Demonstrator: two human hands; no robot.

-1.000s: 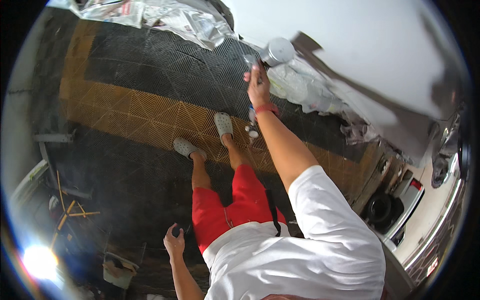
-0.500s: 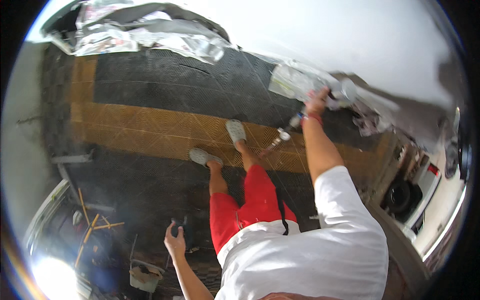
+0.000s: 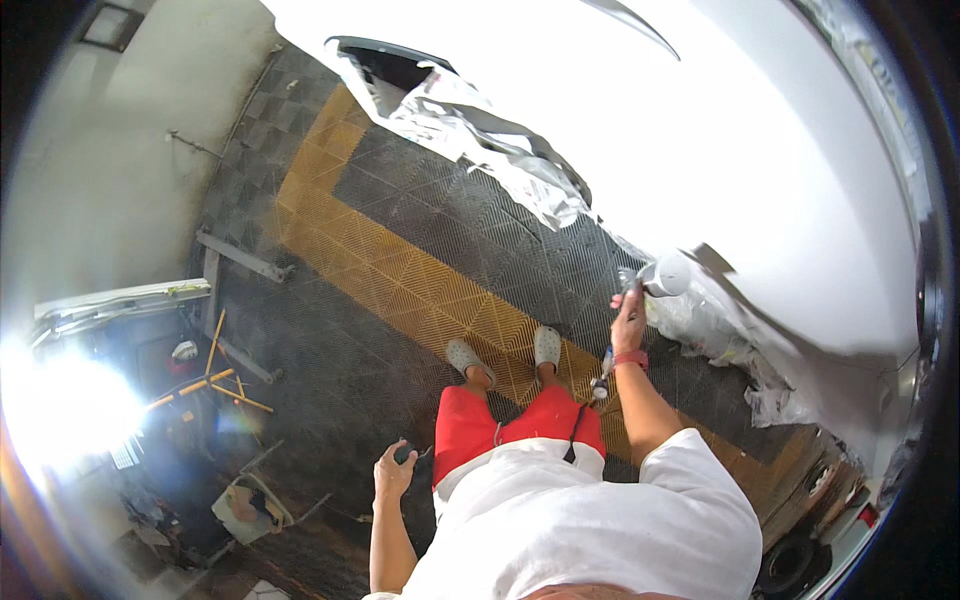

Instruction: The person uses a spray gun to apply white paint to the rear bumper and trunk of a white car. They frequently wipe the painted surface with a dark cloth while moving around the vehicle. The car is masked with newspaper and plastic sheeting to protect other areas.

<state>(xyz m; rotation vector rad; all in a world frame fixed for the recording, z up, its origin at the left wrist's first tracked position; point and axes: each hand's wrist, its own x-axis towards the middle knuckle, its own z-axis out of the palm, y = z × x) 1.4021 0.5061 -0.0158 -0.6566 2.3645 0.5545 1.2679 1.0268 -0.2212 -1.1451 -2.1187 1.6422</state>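
My right hand is closed around the handle of a spray gun, whose whitish cup sticks out beyond my fingers. The gun is close to the lower edge of a large white car body; whether they touch I cannot tell. A metal fitting on the gun's air line shows below my right wrist. My left hand hangs low beside my red shorts, fingers curled around a small dark object that I cannot make out.
Crumpled masking paper and clear plastic sheeting line the car's lower edge. A bright lamp glares at left, near a yellow-legged stand and a pale bin. Yellow and dark ribbed tiles cover the floor.
The view has turned, and more of the white car body shows. My feet have shifted. My right hand with the spray gun appears lower in view; my left hand keeps its dark object.
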